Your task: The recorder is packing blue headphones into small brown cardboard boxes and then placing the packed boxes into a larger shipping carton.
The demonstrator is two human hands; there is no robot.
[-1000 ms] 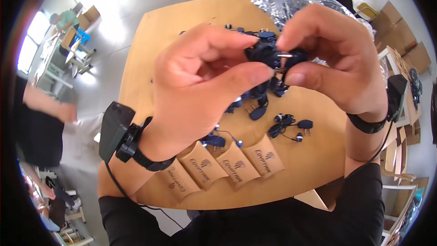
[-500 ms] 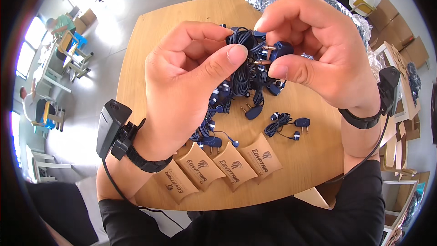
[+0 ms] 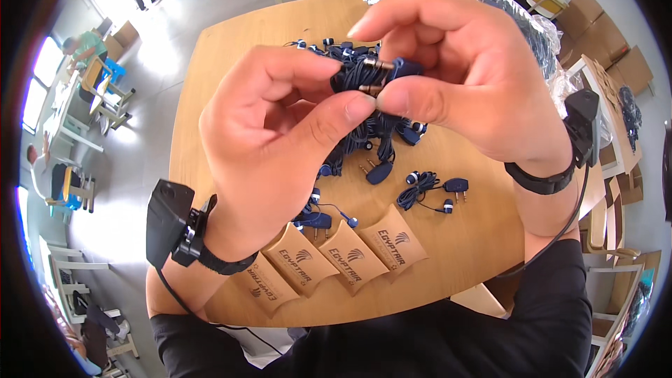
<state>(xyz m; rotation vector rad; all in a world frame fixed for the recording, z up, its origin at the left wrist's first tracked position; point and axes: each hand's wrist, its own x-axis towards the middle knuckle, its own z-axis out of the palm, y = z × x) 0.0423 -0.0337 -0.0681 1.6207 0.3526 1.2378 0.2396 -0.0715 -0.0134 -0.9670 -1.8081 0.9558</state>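
Note:
Above the table, my left hand [image 3: 262, 126] has its thumb and forefinger closed around the dark blue wound cable [image 3: 351, 78] of a pair of earphones. My right hand [image 3: 483, 77] grips the same earphones by their two-pin plug [image 3: 407, 68], thumb below and fingers curled behind. The metal pins [image 3: 379, 64] point left toward the cable. Both thumb tips nearly meet. Part of the bundle hides behind my fingers. Below lies a pile of similar earphones [image 3: 381, 126] with white-ringed buds. A separate coiled pair [image 3: 418, 191] rests to its right.
Several brown pillow-shaped boxes [image 3: 297, 260] lie in a row along the near edge of the wooden table [image 3: 462, 252]. Clear plastic bags [image 3: 535, 24] sit at the far right. Cardboard boxes [image 3: 595, 24] stand beyond. Other people are in the background.
My hands have drawn closer together, and the plug has turned and shifted left, bringing its pins nearer the cable bundle. My right forefinger has lifted off and stretched leftward.

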